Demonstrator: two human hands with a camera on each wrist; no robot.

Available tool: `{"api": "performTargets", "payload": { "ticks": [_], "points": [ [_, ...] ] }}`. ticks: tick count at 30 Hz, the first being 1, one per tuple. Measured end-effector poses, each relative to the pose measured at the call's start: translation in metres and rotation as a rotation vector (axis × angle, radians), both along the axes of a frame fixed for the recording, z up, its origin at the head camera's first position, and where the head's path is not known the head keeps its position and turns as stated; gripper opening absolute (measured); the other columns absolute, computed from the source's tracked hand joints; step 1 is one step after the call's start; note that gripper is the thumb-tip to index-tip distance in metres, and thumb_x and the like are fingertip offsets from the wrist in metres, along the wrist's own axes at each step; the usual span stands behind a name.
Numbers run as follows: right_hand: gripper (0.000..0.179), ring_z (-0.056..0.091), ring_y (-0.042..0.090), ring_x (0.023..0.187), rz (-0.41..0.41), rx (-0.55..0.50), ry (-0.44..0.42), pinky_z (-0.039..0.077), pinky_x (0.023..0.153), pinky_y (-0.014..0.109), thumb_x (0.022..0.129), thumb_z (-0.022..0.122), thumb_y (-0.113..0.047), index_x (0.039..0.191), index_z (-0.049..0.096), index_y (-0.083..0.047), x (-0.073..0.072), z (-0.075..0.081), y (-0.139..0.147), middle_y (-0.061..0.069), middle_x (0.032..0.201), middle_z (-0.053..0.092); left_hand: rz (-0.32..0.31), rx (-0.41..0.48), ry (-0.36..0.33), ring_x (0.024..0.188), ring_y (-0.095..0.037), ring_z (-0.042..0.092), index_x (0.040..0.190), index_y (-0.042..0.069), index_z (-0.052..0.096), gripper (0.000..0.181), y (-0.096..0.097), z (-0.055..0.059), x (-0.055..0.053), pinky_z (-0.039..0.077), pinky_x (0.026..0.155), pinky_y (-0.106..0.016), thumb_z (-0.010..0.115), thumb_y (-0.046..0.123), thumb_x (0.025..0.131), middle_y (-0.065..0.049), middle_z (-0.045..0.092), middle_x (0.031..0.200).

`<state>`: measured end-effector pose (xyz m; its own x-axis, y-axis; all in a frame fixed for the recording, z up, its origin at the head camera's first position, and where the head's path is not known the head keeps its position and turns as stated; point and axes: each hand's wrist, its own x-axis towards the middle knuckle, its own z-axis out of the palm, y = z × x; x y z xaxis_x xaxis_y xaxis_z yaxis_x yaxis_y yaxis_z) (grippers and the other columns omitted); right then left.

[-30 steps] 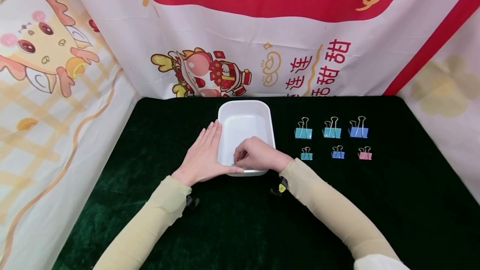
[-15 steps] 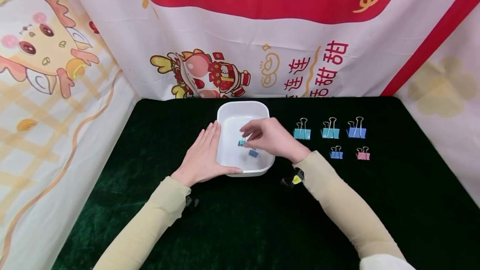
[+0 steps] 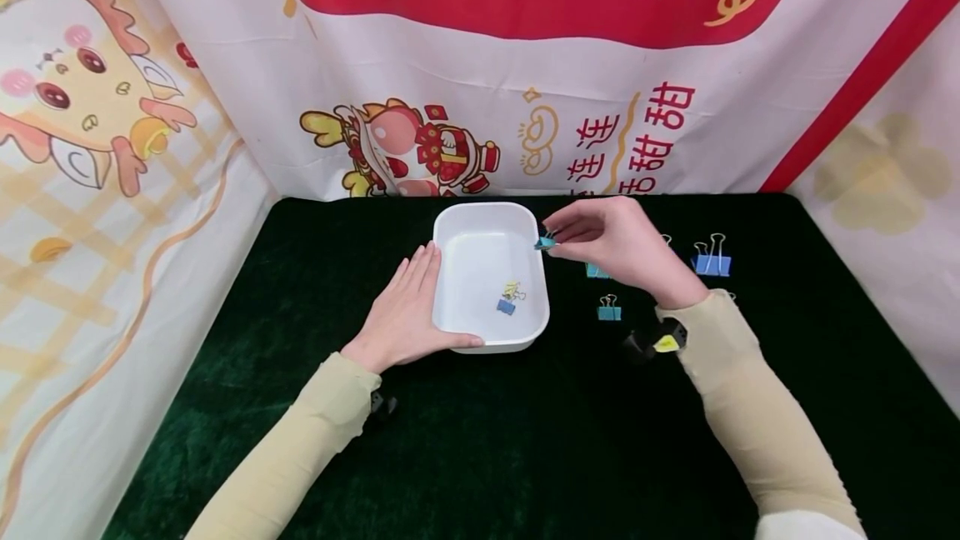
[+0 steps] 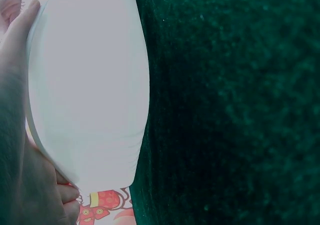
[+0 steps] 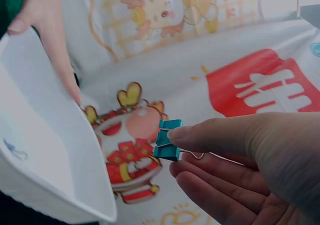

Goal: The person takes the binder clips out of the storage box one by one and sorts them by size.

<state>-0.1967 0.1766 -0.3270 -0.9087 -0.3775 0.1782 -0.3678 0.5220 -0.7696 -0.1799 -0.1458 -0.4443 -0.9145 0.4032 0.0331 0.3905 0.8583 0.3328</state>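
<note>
My left hand [image 3: 401, 307] rests against the left side of a white plastic tray [image 3: 457, 223], fingers straight along the wall and thumb over the near rim. My right hand [image 3: 611, 236] pinches a small teal binder clip [image 3: 545, 243] by thumb and fingertips, at the tray's right rim. In the right wrist view, the thumb lies on the body of this teal clip [image 5: 167, 144] and a wire handle points toward the fingers. Inside the tray, a small blue binder clip [image 3: 506, 307] lies with yellowish wire shapes next to it.
Right of the tray, on dark green cloth [image 3: 465, 440], stand a small teal clip [image 3: 609, 312], a larger teal clip [image 3: 597, 270] and a larger blue clip [image 3: 712, 265]. My right hand and sleeve hide other clips. A printed curtain [image 3: 450, 65] hangs behind.
My right hand was down in the tray's near end; it has come up with the teal clip and moved right to the rim. My left hand stays in place.
</note>
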Motion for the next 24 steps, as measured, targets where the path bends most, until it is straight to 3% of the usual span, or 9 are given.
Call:
{"api": "performTargets", "payload": {
  "ticks": [7,13,19,24],
  "points": [
    [0.028,0.072,0.016,0.088,-0.083,0.031,0.037,0.059,0.076,0.027,0.084,0.086,-0.013,0.111,0.078,-0.013,0.009,0.002,0.031,0.005,0.105,0.074,0.006,-0.021,0.001,0.154,-0.018,-0.004,0.164,0.010,0.000,0.142,0.001,0.000,0.000,0.004,0.123,-0.041,0.050,0.099,0.065,-0.005,-0.001,0.170],
    [0.027,0.071,0.015,0.087,-0.117,0.079,0.056,0.058,0.075,0.023,0.085,0.086,-0.014,0.111,0.078,-0.015,0.018,-0.004,0.052,0.002,0.106,0.074,0.013,-0.017,0.001,0.154,-0.017,-0.003,0.164,0.008,0.004,0.142,0.001,-0.001,0.001,0.003,0.123,-0.040,0.054,0.097,0.066,-0.004,0.000,0.170],
    [0.026,0.072,0.015,0.087,-0.095,0.122,0.036,0.058,0.074,0.021,0.086,0.085,-0.017,0.111,0.078,-0.014,0.025,-0.016,0.066,0.005,0.108,0.074,0.010,-0.008,0.001,0.154,-0.018,-0.003,0.164,0.008,0.004,0.140,0.001,-0.001,0.000,0.004,0.123,-0.041,0.059,0.093,0.068,-0.003,-0.001,0.170],
    [0.024,0.072,0.015,0.088,-0.057,0.147,-0.018,0.058,0.075,0.023,0.087,0.084,-0.020,0.110,0.078,-0.013,0.030,-0.029,0.075,0.005,0.108,0.073,0.011,-0.012,0.005,0.154,-0.017,-0.003,0.164,0.008,0.004,0.141,0.002,-0.001,0.000,0.004,0.123,-0.040,0.054,0.097,0.066,-0.002,-0.002,0.170]
  ]
}}
